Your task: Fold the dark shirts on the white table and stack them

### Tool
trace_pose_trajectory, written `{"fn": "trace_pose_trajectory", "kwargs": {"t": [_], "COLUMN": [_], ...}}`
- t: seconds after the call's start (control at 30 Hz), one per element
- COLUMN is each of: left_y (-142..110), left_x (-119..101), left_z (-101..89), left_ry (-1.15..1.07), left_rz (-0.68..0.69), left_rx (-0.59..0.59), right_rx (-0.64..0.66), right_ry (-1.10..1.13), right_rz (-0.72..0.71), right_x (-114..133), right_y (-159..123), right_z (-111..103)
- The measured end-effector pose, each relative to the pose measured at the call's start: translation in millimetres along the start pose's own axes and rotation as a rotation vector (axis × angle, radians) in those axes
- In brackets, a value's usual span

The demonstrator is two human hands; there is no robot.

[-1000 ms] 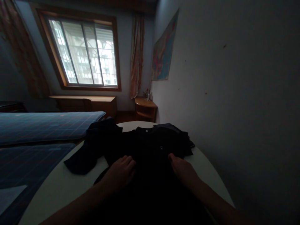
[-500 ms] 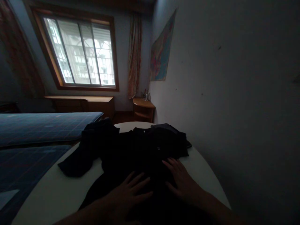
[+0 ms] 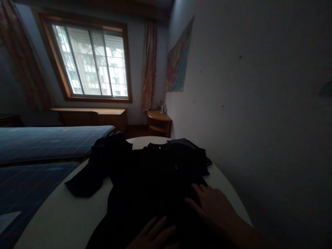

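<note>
A black T-shirt (image 3: 150, 180) lies spread on a round white table (image 3: 64, 218), collar toward the far side, one sleeve stretched out to the left. My left hand (image 3: 153, 237) lies flat on the lower part of the shirt, fingers apart, partly cut off by the frame's bottom edge. Over on the shirt's right side rests my right hand (image 3: 212, 205), open with its fingers stretched out. More dark clothing (image 3: 193, 148) is bunched at the far right of the table, behind the shirt.
A plain wall runs close along the table's right side, with a map (image 3: 177, 62) hung on it. Blue checked beds (image 3: 49, 140) stand to the left. A window (image 3: 90, 64), a low wooden cabinet (image 3: 93, 116) and a corner shelf (image 3: 158, 121) are at the far end.
Both hands have slid down the shirt toward me, from near its chest to its lower part, fingers now spread flat. The shirt lies smoother.
</note>
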State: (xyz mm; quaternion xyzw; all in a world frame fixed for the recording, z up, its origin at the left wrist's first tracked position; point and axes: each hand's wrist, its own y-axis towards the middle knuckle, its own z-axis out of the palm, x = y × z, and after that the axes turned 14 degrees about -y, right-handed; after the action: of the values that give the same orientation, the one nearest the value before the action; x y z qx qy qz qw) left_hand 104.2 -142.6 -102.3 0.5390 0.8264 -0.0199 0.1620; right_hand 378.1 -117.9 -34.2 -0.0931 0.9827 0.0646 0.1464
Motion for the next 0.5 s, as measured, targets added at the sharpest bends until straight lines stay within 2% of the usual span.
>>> {"fn": "trace_pose_trajectory", "kwargs": {"t": [0.07, 0.13, 0.23, 0.33, 0.4, 0.5], "left_y": [13.6, 28.8, 44.9, 42.4, 33.0, 21.1], "left_x": [10.5, 29.5, 71.3, 115.0, 137.1, 157.3], "left_z": [-14.8, -31.0, -47.5, -50.2, -47.6, -45.8], "left_ry": [-0.078, -0.103, -0.036, 0.043, 0.028, -0.006], "left_rz": [-0.123, -0.329, -0.611, -0.813, -0.832, -0.788], "left_rx": [-0.061, -0.198, -0.285, -0.304, -0.263, -0.217], "right_rx": [-0.019, -0.054, -0.096, -0.118, -0.122, -0.113], "right_ry": [-0.022, -0.032, 0.021, 0.151, 0.256, 0.347], "right_rz": [0.034, 0.016, -0.045, -0.086, -0.123, -0.184], "right_x": [12.5, 26.8, 51.4, 76.7, 90.8, 102.4], "right_y": [22.8, 46.2, 75.8, 91.9, 94.0, 88.9], "right_z": [-5.6, -9.9, -13.7, -11.7, -5.1, 11.4]}}
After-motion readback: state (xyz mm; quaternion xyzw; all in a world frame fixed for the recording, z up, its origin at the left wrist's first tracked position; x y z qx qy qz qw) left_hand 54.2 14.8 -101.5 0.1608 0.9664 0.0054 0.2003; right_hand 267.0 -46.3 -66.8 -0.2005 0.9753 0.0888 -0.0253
